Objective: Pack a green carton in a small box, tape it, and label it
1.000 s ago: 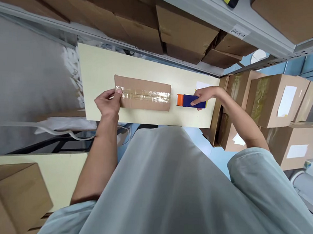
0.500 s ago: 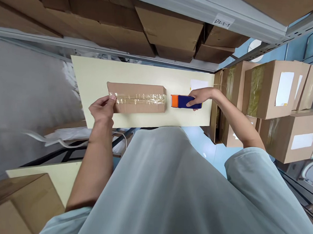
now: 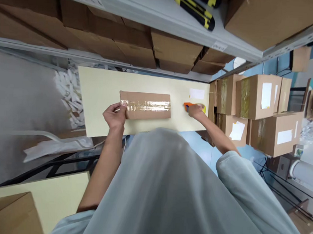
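Note:
A long cardboard box [image 3: 150,113] with shiny clear tape along its top lies on the cream tabletop [image 3: 100,89]. My left hand [image 3: 114,116] pinches the box's left end, thumb on top of the tape and fingers at the side. To the right of the box, apart from it, my right hand [image 3: 196,111] is wrapped round a tape dispenser [image 3: 187,104] with an orange front end. A yellow part of it shows beyond my knuckles; the hand hides most of its body and blurs a little.
A white paper [image 3: 196,93] lies behind my right hand. Taped cartons [image 3: 255,96] are stacked at the right. A metal shelf [image 3: 141,19] with boxes overhangs the far side, carrying black-and-yellow utility knives [image 3: 193,9]. Another carton [image 3: 12,214] stands at lower left.
My view has shifted, showing more of the shelf top. The tape dispenser has turned in my right hand, from its blue side to its orange end and yellow part. My left hand stays on the box.

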The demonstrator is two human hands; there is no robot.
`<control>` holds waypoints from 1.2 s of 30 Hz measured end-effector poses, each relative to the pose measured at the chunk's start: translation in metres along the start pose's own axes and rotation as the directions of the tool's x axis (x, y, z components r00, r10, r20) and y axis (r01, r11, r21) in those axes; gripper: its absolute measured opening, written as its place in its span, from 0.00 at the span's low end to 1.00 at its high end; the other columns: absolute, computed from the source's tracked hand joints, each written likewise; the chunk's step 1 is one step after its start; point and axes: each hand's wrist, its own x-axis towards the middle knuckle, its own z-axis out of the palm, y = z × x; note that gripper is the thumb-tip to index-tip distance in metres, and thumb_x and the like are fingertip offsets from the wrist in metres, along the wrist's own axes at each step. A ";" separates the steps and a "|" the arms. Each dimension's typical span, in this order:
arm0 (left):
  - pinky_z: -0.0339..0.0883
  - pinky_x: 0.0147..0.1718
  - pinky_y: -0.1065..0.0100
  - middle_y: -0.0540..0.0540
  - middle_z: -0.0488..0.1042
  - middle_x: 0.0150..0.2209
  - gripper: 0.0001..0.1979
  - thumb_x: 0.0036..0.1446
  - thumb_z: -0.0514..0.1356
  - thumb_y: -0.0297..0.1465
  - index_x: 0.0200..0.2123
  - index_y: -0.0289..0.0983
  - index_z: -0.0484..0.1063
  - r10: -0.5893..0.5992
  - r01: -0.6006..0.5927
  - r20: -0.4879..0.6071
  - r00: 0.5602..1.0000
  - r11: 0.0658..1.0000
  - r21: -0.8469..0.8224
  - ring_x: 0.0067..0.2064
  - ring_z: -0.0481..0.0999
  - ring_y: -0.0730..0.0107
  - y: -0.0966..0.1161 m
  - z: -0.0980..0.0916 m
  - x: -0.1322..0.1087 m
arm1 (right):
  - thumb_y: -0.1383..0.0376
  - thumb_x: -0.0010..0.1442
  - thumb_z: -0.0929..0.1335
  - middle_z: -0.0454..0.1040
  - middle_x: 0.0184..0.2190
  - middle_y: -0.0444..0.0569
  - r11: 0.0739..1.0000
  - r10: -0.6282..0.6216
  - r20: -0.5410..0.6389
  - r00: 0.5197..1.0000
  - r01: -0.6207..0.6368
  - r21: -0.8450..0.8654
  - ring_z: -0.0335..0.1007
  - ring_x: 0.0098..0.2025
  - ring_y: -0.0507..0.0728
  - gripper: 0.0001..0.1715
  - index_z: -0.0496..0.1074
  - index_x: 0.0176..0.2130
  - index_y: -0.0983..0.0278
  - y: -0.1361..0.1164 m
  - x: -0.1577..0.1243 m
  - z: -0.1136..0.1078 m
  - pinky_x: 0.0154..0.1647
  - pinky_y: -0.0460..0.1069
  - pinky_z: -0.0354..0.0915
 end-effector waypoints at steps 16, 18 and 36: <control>0.78 0.61 0.56 0.44 0.90 0.46 0.07 0.65 0.64 0.29 0.40 0.43 0.84 0.786 -0.794 -0.180 0.591 0.528 -0.303 0.52 0.88 0.54 0.266 -0.006 -0.017 | 0.57 0.81 0.63 0.85 0.61 0.71 0.961 -0.251 -0.677 0.692 0.260 -0.091 0.85 0.64 0.75 0.30 0.66 0.71 0.73 -0.129 -0.060 -0.270 0.68 0.64 0.78; 0.78 0.61 0.56 0.44 0.90 0.46 0.08 0.65 0.63 0.28 0.39 0.43 0.84 0.785 -0.798 -0.201 0.586 0.515 -0.313 0.52 0.88 0.54 0.290 -0.021 -0.011 | 0.58 0.81 0.63 0.85 0.63 0.71 0.959 -0.275 -0.696 0.663 0.236 -0.155 0.83 0.67 0.74 0.28 0.67 0.70 0.72 -0.150 -0.052 -0.305 0.72 0.63 0.75; 0.77 0.69 0.49 0.37 0.87 0.61 0.18 0.69 0.62 0.30 0.58 0.39 0.85 0.319 -0.307 0.067 0.945 0.941 -0.140 0.63 0.87 0.47 0.083 -0.053 0.031 | 0.57 0.84 0.58 0.60 0.84 0.75 0.948 -0.030 -0.845 0.534 0.282 0.145 0.53 0.89 0.68 0.42 0.54 0.84 0.78 -0.121 -0.008 -0.126 0.88 0.64 0.58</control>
